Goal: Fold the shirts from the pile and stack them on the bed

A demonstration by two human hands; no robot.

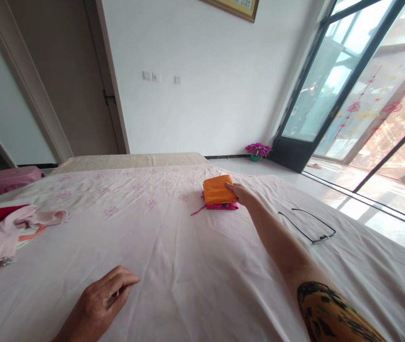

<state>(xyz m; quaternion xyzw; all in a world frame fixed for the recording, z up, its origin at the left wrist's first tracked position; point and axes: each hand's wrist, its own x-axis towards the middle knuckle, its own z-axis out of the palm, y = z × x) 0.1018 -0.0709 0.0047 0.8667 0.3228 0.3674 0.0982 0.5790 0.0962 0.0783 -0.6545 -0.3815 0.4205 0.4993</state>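
Note:
My right hand [242, 193] reaches far across the bed and grips the right edge of a folded orange cloth [218, 189]. The orange cloth lies on top of a folded pink garment [221, 206] with a thin strap trailing left. My left hand [106, 298] rests palm down on the pale pink sheet [174, 266] near me, its fingers loosely curled, nothing visible in it. A tattoo shows on my right forearm.
Unfolded clothes, pale pink and red [6, 230], lie at the left edge. A pair of glasses [311, 225] lies right of my arm. A pink stool [12, 178] stands at the far left, a flower pot [257, 151] by the glass doors [348, 95].

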